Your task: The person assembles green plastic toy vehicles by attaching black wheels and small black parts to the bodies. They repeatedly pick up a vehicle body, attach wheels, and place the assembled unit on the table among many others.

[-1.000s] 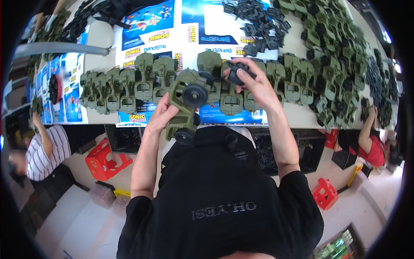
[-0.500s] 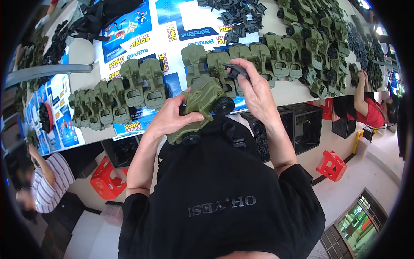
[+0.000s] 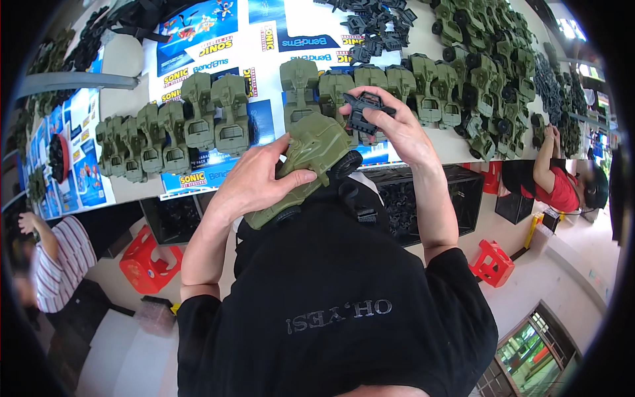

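Note:
My left hand (image 3: 254, 177) is closed around the side of an olive-green toy truck (image 3: 317, 144), thumb lying along its body. The truck is tilted over the table's front edge, with two black wheels showing. Just right of the truck's upper end, my right hand (image 3: 403, 129) pinches a small black plastic part (image 3: 365, 114) with a frame-like shape. The part is apart from the truck. Behind both hands, a row of green truck bodies (image 3: 231, 109) stands along the table. More truck bodies (image 3: 433, 86) stand to the right.
Loose black parts (image 3: 377, 30) are heaped at the far middle on printed sheets (image 3: 198, 59). Green trucks (image 3: 503, 79) are piled at the right. Black crates (image 3: 456, 198) sit below the table edge. Red stools (image 3: 149, 261) stand on the floor. Other people work at both sides.
My right hand has turned the black part, so its frame-like face now shows. The truck in my left hand has shifted slightly down and left.

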`<state>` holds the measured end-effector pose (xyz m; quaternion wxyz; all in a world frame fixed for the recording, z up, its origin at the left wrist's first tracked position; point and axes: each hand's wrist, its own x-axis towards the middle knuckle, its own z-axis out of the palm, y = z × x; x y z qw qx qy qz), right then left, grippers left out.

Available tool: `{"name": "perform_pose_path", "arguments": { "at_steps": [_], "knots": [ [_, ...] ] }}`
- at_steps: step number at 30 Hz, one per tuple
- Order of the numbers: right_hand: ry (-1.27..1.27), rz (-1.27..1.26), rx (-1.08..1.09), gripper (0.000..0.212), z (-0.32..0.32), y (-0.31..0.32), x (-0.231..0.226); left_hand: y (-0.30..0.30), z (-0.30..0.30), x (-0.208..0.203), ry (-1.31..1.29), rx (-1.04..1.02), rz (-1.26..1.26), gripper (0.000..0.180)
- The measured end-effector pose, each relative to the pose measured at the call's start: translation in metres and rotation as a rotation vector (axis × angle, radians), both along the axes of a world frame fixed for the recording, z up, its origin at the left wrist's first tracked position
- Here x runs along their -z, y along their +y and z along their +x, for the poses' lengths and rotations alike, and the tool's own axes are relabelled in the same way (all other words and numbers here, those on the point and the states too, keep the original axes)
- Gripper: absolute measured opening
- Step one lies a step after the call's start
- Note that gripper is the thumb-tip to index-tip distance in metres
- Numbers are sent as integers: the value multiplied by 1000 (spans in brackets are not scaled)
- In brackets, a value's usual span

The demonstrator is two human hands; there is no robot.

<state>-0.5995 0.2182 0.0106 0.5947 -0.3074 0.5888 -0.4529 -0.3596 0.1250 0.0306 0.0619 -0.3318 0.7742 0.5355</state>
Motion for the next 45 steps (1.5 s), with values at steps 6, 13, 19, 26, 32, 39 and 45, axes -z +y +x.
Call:
{"name": "perform_pose_path", "arguments": {
  "at_steps": [6, 13, 19, 26, 32, 39, 45],
  "knots": [
    [106, -103, -157, 39, 1, 3, 1, 7, -9, -5, -55, -50, -2, 68],
    [250, -243, -267, 73, 6, 5, 5, 17, -13, 1, -38, -89, -163, 67],
    [79, -246, -344, 69, -8, 12, 10, 16, -15, -5, -22, -105, -73, 67],
    [28, -218, -187, 54, -10, 14, 16, 16, -15, -12, -33, -113, -114, 67],
    [4, -94, -198, 62, -12, 7, 19, 17, -15, -6, -56, -106, -211, 68],
    [267, -161, -258, 63, -4, 2, 15, 18, -19, -5, -120, -140, -224, 62],
    [519, -245, -284, 66, 6, 2, 3, 13, -20, -4, -115, -155, -174, 63]
  ]
}}
